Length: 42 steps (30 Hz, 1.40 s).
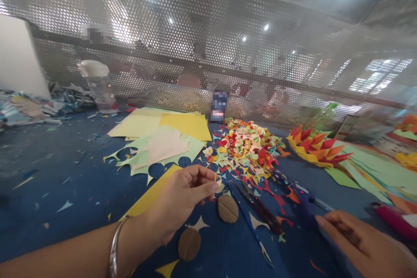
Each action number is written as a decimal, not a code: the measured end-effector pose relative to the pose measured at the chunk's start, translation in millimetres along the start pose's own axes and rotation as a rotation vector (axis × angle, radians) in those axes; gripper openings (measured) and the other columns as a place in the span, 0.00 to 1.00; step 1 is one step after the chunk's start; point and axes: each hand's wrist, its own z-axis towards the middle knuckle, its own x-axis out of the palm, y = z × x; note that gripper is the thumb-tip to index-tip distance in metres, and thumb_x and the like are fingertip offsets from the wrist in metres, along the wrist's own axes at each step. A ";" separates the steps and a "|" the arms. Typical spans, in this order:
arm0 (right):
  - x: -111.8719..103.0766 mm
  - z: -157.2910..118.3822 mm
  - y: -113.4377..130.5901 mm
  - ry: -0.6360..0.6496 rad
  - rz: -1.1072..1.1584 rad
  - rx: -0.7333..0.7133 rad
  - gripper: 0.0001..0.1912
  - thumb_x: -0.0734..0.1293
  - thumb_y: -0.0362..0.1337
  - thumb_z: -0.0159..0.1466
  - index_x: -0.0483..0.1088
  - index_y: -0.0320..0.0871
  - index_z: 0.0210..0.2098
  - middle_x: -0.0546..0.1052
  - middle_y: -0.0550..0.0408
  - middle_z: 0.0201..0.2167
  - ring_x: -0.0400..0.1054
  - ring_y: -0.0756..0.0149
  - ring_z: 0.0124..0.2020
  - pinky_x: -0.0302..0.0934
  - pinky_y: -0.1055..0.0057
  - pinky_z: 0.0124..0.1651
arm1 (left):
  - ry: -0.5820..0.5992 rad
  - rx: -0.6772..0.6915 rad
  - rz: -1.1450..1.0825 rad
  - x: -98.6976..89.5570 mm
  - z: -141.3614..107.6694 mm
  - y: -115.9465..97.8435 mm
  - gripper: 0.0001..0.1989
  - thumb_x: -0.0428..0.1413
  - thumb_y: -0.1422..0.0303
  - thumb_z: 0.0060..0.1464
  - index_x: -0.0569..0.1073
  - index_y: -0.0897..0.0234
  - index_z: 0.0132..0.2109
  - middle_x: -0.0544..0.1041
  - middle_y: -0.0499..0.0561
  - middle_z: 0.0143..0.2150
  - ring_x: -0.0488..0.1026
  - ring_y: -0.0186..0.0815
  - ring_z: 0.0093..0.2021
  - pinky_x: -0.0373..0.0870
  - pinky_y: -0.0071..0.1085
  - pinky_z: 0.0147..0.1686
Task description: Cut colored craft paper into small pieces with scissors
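Note:
My left hand (187, 195), with a silver bangle at the wrist, pinches a small pale paper piece (219, 183) between thumb and fingers. Just below its fingertips lies a round brown cardboard disc (228, 209). A second brown disc (189, 244) rests nearer to me, under the wrist side. At the right, my right hand (363, 239) is closed around the handle of a dark blue glue gun (304, 204), blurred, with a clear glue stick (322, 204) at its back. The gun points away to the upper left.
Scissors (260, 208) and a blue brush-like tool (249, 215) lie between my hands. Behind are a heap of colourful paper bits (252, 143), paper sheets (140, 124), a phone (219, 106), a cup (100, 87) and a red-orange paper flower (314, 147). A perforated screen (182, 47) stands beyond.

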 end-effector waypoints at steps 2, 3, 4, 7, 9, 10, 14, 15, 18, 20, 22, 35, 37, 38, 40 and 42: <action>-4.5 -0.4 9.4 0.102 -0.002 0.056 0.17 0.60 0.55 0.59 0.71 0.51 0.33 0.81 0.55 0.31 0.76 0.58 0.31 0.67 0.69 0.30 | 0.013 -0.016 -0.005 1.3 -2.5 -1.4 0.09 0.60 0.64 0.48 0.71 0.62 0.35 0.71 0.43 0.27 0.66 0.29 0.27 0.60 0.25 0.28; -6.7 -0.1 15.7 0.129 0.003 0.073 0.18 0.59 0.56 0.59 0.70 0.50 0.34 0.80 0.54 0.32 0.76 0.57 0.33 0.67 0.67 0.32 | 0.023 -0.024 -0.008 1.8 -3.7 -1.9 0.09 0.60 0.64 0.48 0.71 0.62 0.35 0.72 0.43 0.27 0.66 0.29 0.27 0.60 0.25 0.29; -8.5 0.4 22.9 0.156 0.015 0.075 0.18 0.58 0.55 0.60 0.69 0.51 0.35 0.80 0.54 0.33 0.75 0.57 0.33 0.67 0.67 0.34 | 0.032 -0.028 -0.011 2.1 -4.8 -2.1 0.09 0.61 0.64 0.48 0.71 0.62 0.35 0.72 0.43 0.27 0.66 0.29 0.27 0.60 0.25 0.29; -9.5 1.5 49.2 0.225 0.073 -0.014 0.15 0.58 0.53 0.62 0.67 0.50 0.34 0.78 0.56 0.30 0.74 0.60 0.31 0.66 0.69 0.34 | 0.056 -0.028 -0.027 2.3 -6.6 -1.9 0.09 0.61 0.65 0.48 0.71 0.62 0.35 0.72 0.44 0.26 0.67 0.29 0.27 0.61 0.26 0.30; -7.3 1.0 69.8 0.307 0.078 -0.107 0.13 0.57 0.49 0.65 0.67 0.49 0.34 0.76 0.57 0.27 0.72 0.63 0.27 0.64 0.71 0.30 | 0.064 -0.023 -0.042 1.7 -6.6 -1.1 0.09 0.61 0.65 0.48 0.71 0.62 0.35 0.72 0.44 0.27 0.67 0.29 0.28 0.62 0.26 0.31; -5.9 0.3 80.6 0.331 0.081 -0.166 0.12 0.57 0.47 0.66 0.67 0.49 0.34 0.76 0.57 0.27 0.71 0.64 0.26 0.63 0.72 0.29 | 0.066 -0.020 -0.046 1.3 -6.3 -0.6 0.09 0.61 0.65 0.48 0.70 0.62 0.35 0.72 0.44 0.27 0.68 0.29 0.28 0.63 0.26 0.31; -0.6 -1.3 120.2 0.384 0.055 -0.351 0.09 0.59 0.41 0.66 0.66 0.47 0.32 0.74 0.57 0.26 0.69 0.67 0.25 0.59 0.74 0.27 | 0.072 0.011 -0.034 -1.2 -4.2 3.1 0.09 0.61 0.64 0.48 0.70 0.62 0.35 0.72 0.45 0.27 0.69 0.30 0.28 0.64 0.26 0.31; 0.8 -0.9 127.9 0.403 0.030 -0.382 0.07 0.60 0.39 0.65 0.66 0.47 0.32 0.74 0.57 0.27 0.69 0.66 0.26 0.58 0.74 0.27 | 0.077 0.021 -0.031 -1.8 -3.7 4.3 0.10 0.61 0.64 0.48 0.70 0.62 0.36 0.72 0.45 0.27 0.69 0.30 0.29 0.64 0.26 0.31; 6.2 2.0 142.8 0.407 -0.057 -0.444 0.04 0.63 0.34 0.61 0.65 0.46 0.29 0.74 0.57 0.27 0.68 0.65 0.26 0.53 0.73 0.26 | 0.083 0.050 -0.028 -3.4 -2.2 8.6 0.10 0.60 0.64 0.48 0.70 0.62 0.36 0.72 0.45 0.28 0.70 0.31 0.30 0.65 0.27 0.32; 10.3 4.1 146.7 0.409 -0.089 -0.438 0.05 0.62 0.31 0.59 0.65 0.45 0.28 0.74 0.58 0.26 0.67 0.65 0.25 0.50 0.73 0.25 | 0.079 0.070 -0.025 -4.3 -1.3 11.1 0.09 0.60 0.64 0.49 0.70 0.62 0.36 0.72 0.45 0.28 0.71 0.31 0.30 0.65 0.27 0.32; 13.6 5.6 147.5 0.423 -0.105 -0.404 0.06 0.61 0.30 0.58 0.65 0.45 0.26 0.74 0.57 0.24 0.67 0.66 0.24 0.49 0.73 0.25 | 0.076 0.088 -0.029 -4.9 -0.9 12.3 0.09 0.60 0.64 0.48 0.70 0.61 0.36 0.72 0.44 0.27 0.71 0.31 0.29 0.65 0.27 0.31; 3.9 14.6 127.5 0.383 0.133 -0.232 0.05 0.60 0.33 0.58 0.62 0.46 0.26 0.67 0.62 0.17 0.63 0.70 0.20 0.56 0.75 0.23 | 0.077 0.016 -0.074 -4.0 -1.6 6.4 0.08 0.61 0.66 0.47 0.72 0.61 0.35 0.73 0.45 0.27 0.70 0.31 0.29 0.64 0.26 0.32; -1.3 15.9 124.4 0.336 0.180 -0.233 0.05 0.60 0.34 0.59 0.63 0.47 0.26 0.67 0.62 0.17 0.64 0.69 0.19 0.58 0.75 0.23 | 0.098 -0.002 -0.082 -3.7 -1.6 6.2 0.08 0.61 0.65 0.46 0.72 0.61 0.35 0.73 0.44 0.26 0.70 0.31 0.29 0.64 0.26 0.31; -4.1 16.4 123.3 0.314 0.214 -0.230 0.05 0.59 0.36 0.60 0.64 0.47 0.27 0.68 0.62 0.17 0.64 0.69 0.19 0.59 0.75 0.23 | 0.108 -0.014 -0.084 -3.5 -1.9 6.1 0.08 0.62 0.65 0.45 0.72 0.60 0.34 0.73 0.44 0.26 0.70 0.31 0.28 0.64 0.26 0.31; -9.4 16.7 122.2 0.281 0.292 -0.225 0.06 0.60 0.39 0.62 0.66 0.47 0.31 0.72 0.60 0.19 0.68 0.68 0.21 0.62 0.75 0.24 | 0.126 -0.037 -0.090 -2.9 -2.8 6.5 0.08 0.62 0.66 0.45 0.72 0.60 0.34 0.73 0.43 0.25 0.69 0.30 0.28 0.63 0.26 0.30; -13.5 16.0 123.4 0.280 0.358 -0.247 0.06 0.61 0.41 0.62 0.67 0.48 0.36 0.75 0.58 0.23 0.71 0.67 0.23 0.65 0.75 0.26 | 0.144 -0.066 -0.111 -2.1 -3.8 7.4 0.08 0.62 0.66 0.46 0.72 0.61 0.34 0.73 0.44 0.25 0.68 0.30 0.27 0.63 0.26 0.29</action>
